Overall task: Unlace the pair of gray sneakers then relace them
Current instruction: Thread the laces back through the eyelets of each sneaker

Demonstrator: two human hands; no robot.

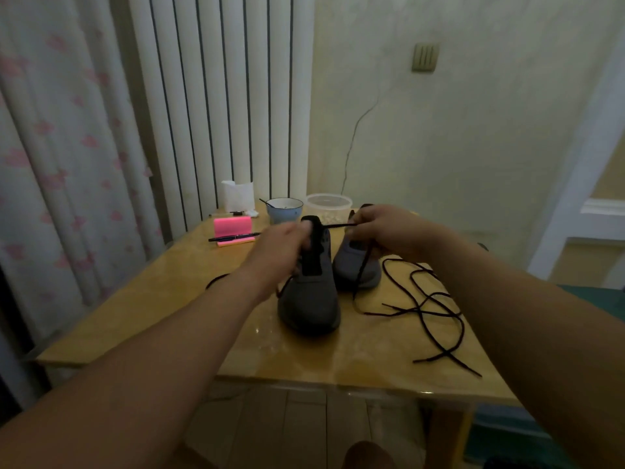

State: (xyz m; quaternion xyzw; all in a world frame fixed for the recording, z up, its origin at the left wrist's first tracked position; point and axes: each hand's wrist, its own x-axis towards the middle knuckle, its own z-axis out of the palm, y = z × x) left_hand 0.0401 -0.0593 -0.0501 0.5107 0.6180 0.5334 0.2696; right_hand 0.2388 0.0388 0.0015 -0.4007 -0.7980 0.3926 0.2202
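Gray fabric sneakers (318, 286) are sitting side by side around the middle of the glossy yellow wooden desk (162, 299), toes pointing toward you. The nearer sneaker (309, 306) is on the left and the farther sneaker (355, 269) is just beside it on the right. Your left hand (287, 240) is curling around the raised black tongue and collar of the nearer sneaker, steadying it. Your right hand (382, 228) is pinching a thin dark lace (334, 226), which is stretching taut from the top of that sneaker across to your fingers, its tail hanging down over the farther sneaker. A second dark lace (436, 309) is lying loose in tangled loops on the right of the desk, so the farther sneaker is probably already unlaced. Blur is hiding the eyelets.

The sneakers are looking light and soft, so they are likely to slide on the glossy top unless you are bracing the collar or heel. The lace is limp and thin, so pinching it close to its tip should be giving you the best control at the eyelets.
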